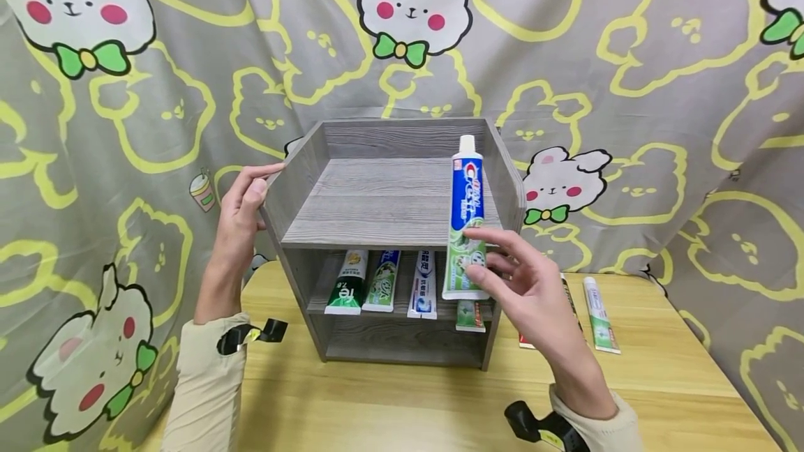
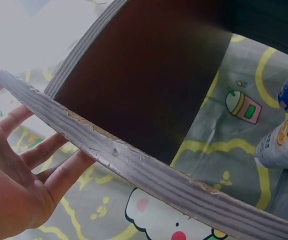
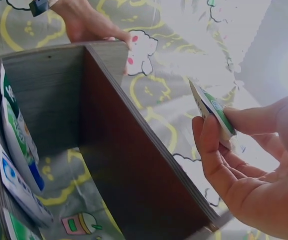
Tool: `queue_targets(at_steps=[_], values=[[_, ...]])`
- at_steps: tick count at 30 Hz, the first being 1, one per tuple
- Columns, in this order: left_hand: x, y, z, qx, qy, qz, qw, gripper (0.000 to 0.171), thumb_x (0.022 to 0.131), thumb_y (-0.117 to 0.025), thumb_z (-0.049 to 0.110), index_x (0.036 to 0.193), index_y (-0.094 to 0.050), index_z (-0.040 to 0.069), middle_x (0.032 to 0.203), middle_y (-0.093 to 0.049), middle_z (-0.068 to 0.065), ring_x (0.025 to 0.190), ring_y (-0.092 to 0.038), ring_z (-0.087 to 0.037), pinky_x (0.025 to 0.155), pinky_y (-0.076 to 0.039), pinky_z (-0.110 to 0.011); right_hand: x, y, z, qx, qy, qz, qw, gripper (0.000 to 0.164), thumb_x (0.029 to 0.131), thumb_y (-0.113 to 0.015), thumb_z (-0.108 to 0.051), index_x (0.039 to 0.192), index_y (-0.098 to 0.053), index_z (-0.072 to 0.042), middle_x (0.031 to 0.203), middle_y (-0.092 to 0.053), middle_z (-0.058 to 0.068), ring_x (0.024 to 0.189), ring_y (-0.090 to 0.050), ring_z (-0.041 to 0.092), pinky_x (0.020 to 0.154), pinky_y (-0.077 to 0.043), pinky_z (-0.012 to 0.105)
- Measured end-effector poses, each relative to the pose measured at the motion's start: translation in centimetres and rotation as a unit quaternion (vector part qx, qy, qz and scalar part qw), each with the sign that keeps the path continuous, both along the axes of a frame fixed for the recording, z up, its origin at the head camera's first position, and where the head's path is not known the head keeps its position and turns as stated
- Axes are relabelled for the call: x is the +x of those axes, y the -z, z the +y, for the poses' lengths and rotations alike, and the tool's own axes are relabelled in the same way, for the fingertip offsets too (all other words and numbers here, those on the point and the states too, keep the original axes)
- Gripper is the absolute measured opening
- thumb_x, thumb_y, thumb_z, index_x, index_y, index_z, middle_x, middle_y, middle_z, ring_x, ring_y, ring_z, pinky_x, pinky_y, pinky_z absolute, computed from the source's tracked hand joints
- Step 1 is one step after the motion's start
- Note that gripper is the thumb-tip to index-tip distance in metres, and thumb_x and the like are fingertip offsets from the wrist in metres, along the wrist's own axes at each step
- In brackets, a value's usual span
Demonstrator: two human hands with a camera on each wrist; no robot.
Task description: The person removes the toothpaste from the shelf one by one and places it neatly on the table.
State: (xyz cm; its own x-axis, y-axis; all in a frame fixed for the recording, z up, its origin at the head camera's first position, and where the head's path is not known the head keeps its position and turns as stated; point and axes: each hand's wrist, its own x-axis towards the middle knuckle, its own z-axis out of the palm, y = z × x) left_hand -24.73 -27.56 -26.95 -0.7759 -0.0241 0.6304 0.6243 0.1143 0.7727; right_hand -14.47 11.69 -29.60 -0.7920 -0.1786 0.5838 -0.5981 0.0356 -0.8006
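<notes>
My right hand (image 1: 524, 277) pinches a blue, white and green toothpaste tube (image 1: 467, 194) between thumb and fingers. The tube stands upright, cap up, in front of the right part of a grey wood-grain shelf (image 1: 389, 204). Seen from the right wrist, the same tube (image 3: 214, 107) is nearly edge-on. At the shelf's left side panel, my left hand (image 1: 241, 197) grips the top edge, with fingers on its outer face in the left wrist view. On the middle level lie several toothpaste tubes, among them a dark green and white tube (image 1: 345, 288) and a white and blue tube (image 1: 423, 288).
A white and green tube (image 1: 601, 316) lies on the wooden table (image 1: 377, 403) to the right. Beside it, another tube is mostly hidden by my right hand. A green and red tube (image 1: 470, 316) shows below the held one. A patterned curtain (image 1: 553, 33) hangs behind.
</notes>
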Motion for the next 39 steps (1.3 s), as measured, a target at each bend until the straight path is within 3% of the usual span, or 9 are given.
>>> queue_targets(at_steps=[3, 8, 11, 15, 22, 25, 30, 36, 39], values=[[-0.2, 0.0, 0.1, 0.003, 0.003, 0.003, 1.0, 0.039, 0.104, -0.049, 0.025, 0.136, -0.064, 0.007, 0.121, -0.055, -0.011, 0.083, -0.058, -0.02, 0.051, -0.054, -0.027, 0.5, 0.1, 1.1, -0.017, 0.003, 0.007, 1.0, 0.043, 0.095, -0.064, 0.01, 0.136, -0.063, -0.005, 0.137, -0.057, 0.014, 0.099, -0.068, 0.018, 0.066, -0.054, 0.022], [-0.3, 0.0, 0.3, 0.001, 0.004, 0.005, 1.0, 0.039, 0.104, -0.049, 0.025, 0.136, -0.064, 0.008, 0.122, -0.054, -0.011, 0.084, -0.057, -0.021, 0.052, -0.053, -0.026, 1.2, 0.7, 3.2, -0.065, -0.014, 0.016, 0.998, 0.042, 0.096, -0.056, 0.016, 0.137, -0.058, 0.006, 0.139, -0.053, 0.02, 0.115, -0.068, 0.023, 0.084, -0.059, 0.03], [-0.3, 0.0, 0.3, 0.003, 0.0, 0.002, 1.0, 0.039, 0.104, -0.049, 0.025, 0.135, -0.064, 0.008, 0.122, -0.055, -0.011, 0.084, -0.058, -0.021, 0.052, -0.054, -0.027, 1.6, 1.3, 4.6, -0.081, -0.003, 0.016, 0.997, 0.042, 0.095, -0.053, 0.02, 0.136, -0.056, 0.011, 0.139, -0.051, 0.022, 0.119, -0.066, 0.022, 0.088, -0.057, 0.027], [-0.2, 0.0, 0.1, 0.01, -0.004, 0.0, 0.9999, 0.039, 0.104, -0.049, 0.025, 0.135, -0.065, 0.009, 0.122, -0.056, -0.011, 0.083, -0.059, -0.02, 0.052, -0.055, -0.027, 2.1, 2.1, 6.3, -0.07, 0.039, -0.016, 0.997, 0.041, 0.097, -0.053, 0.017, 0.138, -0.053, 0.011, 0.14, -0.05, 0.019, 0.121, -0.064, 0.016, 0.091, -0.054, 0.023], [-0.2, 0.0, 0.0, 0.009, -0.003, 0.001, 1.0, 0.039, 0.104, -0.048, 0.025, 0.136, -0.064, 0.009, 0.124, -0.056, -0.011, 0.084, -0.058, -0.021, 0.052, -0.055, -0.027, 2.0, 4.3, 9.6, -0.093, 0.049, -0.015, 0.994, 0.043, 0.099, -0.048, 0.016, 0.142, -0.048, 0.012, 0.146, -0.046, 0.017, 0.125, -0.062, 0.014, 0.089, -0.055, 0.022], [-0.2, 0.0, 0.0, 0.011, -0.002, 0.001, 0.9999, 0.039, 0.104, -0.048, 0.025, 0.136, -0.064, 0.008, 0.124, -0.056, -0.011, 0.084, -0.058, -0.021, 0.053, -0.055, -0.027, 1.7, 5.2, 11.0, -0.101, 0.08, -0.023, 0.991, 0.043, 0.099, -0.051, 0.016, 0.141, -0.05, 0.012, 0.148, -0.046, 0.016, 0.125, -0.061, 0.011, 0.089, -0.054, 0.02], [-0.2, 0.0, 0.0, 0.014, 0.0, 0.004, 0.9999, 0.04, 0.104, -0.048, 0.026, 0.135, -0.064, 0.008, 0.122, -0.056, -0.011, 0.082, -0.058, -0.02, 0.053, -0.055, -0.026, 0.8, 6.5, 13.6, -0.09, 0.164, -0.064, 0.98, 0.044, 0.097, -0.061, 0.01, 0.14, -0.056, 0.005, 0.15, -0.049, 0.01, 0.119, -0.061, 0.005, 0.09, -0.051, 0.015], [-0.2, 0.0, 0.1, 0.007, -0.001, 0.001, 1.0, 0.039, 0.104, -0.048, 0.026, 0.136, -0.064, 0.009, 0.122, -0.056, -0.011, 0.083, -0.059, -0.02, 0.054, -0.055, -0.027, -0.3, 8.2, 16.7, -0.075, 0.198, -0.075, 0.974, 0.044, 0.097, -0.064, 0.007, 0.14, -0.058, 0.003, 0.145, -0.055, 0.002, 0.117, -0.059, 0.007, 0.086, -0.049, 0.01], [-0.2, 0.1, 0.0, 0.008, -0.002, 0.002, 1.0, 0.04, 0.104, -0.048, 0.025, 0.136, -0.064, 0.008, 0.121, -0.056, -0.011, 0.082, -0.059, -0.019, 0.053, -0.055, -0.026, -1.1, 9.2, 18.1, -0.038, 0.224, -0.083, 0.97, 0.044, 0.098, -0.063, 0.004, 0.142, -0.059, 0.0, 0.139, -0.057, -0.002, 0.113, -0.059, 0.005, 0.083, -0.048, 0.007]])
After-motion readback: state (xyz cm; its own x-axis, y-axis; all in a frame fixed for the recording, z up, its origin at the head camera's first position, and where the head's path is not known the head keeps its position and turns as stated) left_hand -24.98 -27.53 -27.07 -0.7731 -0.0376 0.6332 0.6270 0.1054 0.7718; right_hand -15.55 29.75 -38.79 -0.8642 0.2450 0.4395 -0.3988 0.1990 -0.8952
